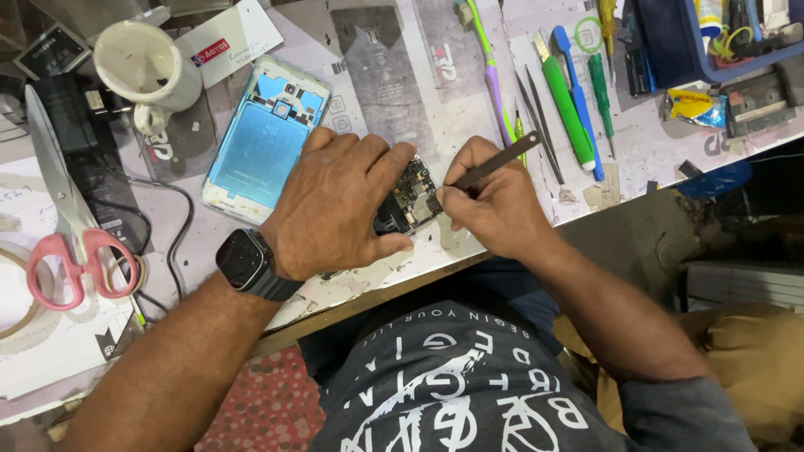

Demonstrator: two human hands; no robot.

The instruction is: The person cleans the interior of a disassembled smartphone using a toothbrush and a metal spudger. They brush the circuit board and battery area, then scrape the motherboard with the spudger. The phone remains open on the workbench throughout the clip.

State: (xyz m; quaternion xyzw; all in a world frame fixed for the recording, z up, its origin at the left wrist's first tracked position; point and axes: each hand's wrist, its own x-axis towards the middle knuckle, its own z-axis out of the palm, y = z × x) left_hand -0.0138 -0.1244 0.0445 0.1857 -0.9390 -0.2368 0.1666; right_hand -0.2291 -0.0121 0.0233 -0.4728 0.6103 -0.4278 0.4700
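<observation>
On the counter [435, 251], left of the hands, a blue back cover [264, 138] already lies detached and face up, so the phone looks opened. The left hand [335, 205] presses flat over the phone body, fingers closed down on the exposed circuit board [410, 199] near the counter's front edge. The right hand [494, 205] has a tight pinching grip on a thin dark pry tool [490, 170], tip at the board's edge; I judge the board not yet lifted out, with reassembly left.
</observation>
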